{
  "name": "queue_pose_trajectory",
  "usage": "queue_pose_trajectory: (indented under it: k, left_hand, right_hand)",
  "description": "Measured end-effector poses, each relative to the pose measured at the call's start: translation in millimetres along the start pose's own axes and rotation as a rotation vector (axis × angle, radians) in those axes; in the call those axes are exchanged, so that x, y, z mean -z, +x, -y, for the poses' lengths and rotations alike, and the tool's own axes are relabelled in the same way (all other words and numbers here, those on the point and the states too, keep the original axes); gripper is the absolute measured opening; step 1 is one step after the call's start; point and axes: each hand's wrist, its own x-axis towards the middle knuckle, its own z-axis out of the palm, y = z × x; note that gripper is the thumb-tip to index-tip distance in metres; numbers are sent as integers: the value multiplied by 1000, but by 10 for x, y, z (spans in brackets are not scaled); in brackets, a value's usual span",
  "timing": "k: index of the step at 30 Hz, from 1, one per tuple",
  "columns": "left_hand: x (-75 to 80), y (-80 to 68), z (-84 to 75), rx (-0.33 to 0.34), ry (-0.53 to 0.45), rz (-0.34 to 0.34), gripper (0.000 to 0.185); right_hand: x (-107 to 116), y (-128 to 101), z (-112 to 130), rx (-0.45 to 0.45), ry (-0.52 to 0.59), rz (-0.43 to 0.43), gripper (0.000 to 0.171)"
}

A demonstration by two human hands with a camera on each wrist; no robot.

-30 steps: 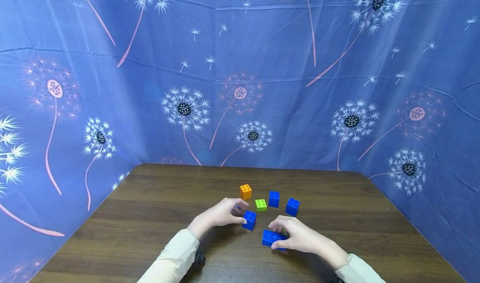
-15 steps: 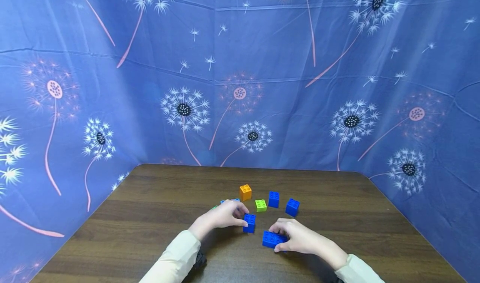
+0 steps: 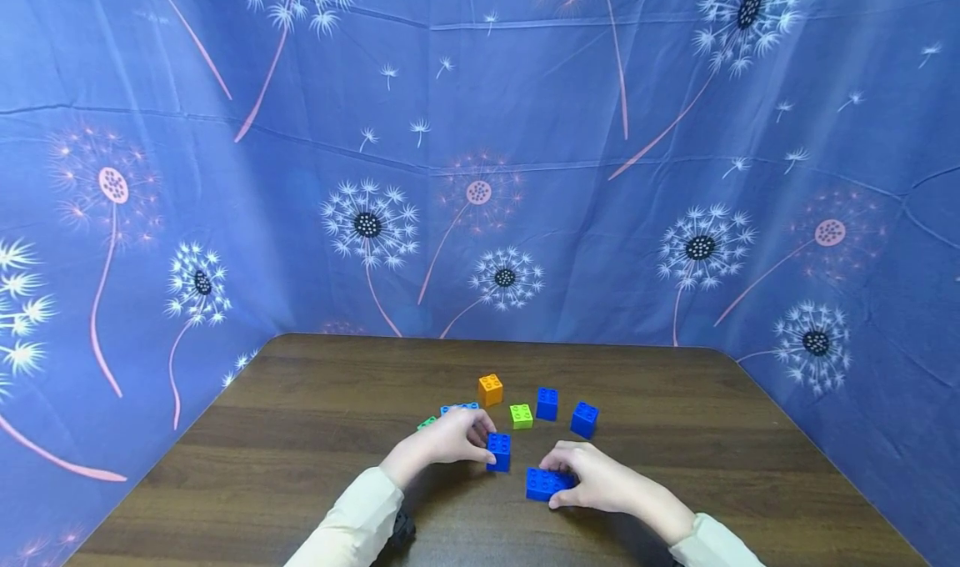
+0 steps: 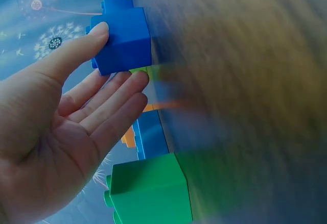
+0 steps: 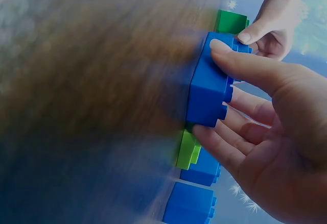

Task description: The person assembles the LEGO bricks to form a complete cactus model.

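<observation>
My left hand point(image 3: 447, 444) pinches a small blue toy brick point(image 3: 498, 452) with four studs on top. In the left wrist view its thumb presses one face of the small blue brick point(image 4: 122, 43), and the fingers reach behind it. To the right and nearer, my right hand point(image 3: 600, 477) holds a longer blue toy brick point(image 3: 543, 484) by its right end. The right wrist view shows the thumb on this longer brick point(image 5: 207, 89) and the fingers on its far side. Both bricks stand studs up, apart from each other in the head view.
Behind the hands are an orange brick point(image 3: 491, 390), a lime green brick point(image 3: 521, 417) and two blue bricks, one point(image 3: 547, 403) left of the other point(image 3: 584, 419). Beyond the left hand, a lighter blue brick point(image 3: 459, 407) and a green brick point(image 3: 427, 423) are partly hidden. A brown wooden table point(image 3: 300, 434) bears everything.
The left hand has drawn the small blue brick a little nearer and turned it squarer. Lighter blue and green bricks show behind that hand. The right hand and longer brick have barely moved.
</observation>
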Motion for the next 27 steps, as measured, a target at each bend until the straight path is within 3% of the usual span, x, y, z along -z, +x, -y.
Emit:
queue_pose_trajectory:
  k: [11, 18, 27]
  left_hand:
    - [-21, -2, -9, 2, -59, -14, 29]
    - [-7, -13, -40, 38, -94, -3, 29]
    - [-9, -25, -91, 35, -107, 40, 28]
  right_hand:
    - [23, 2, -52, -33, -17, 10, 29]
    - [75, -10, -57, -10, -43, -46, 27]
    - [129, -38, -55, 25, -81, -123, 29]
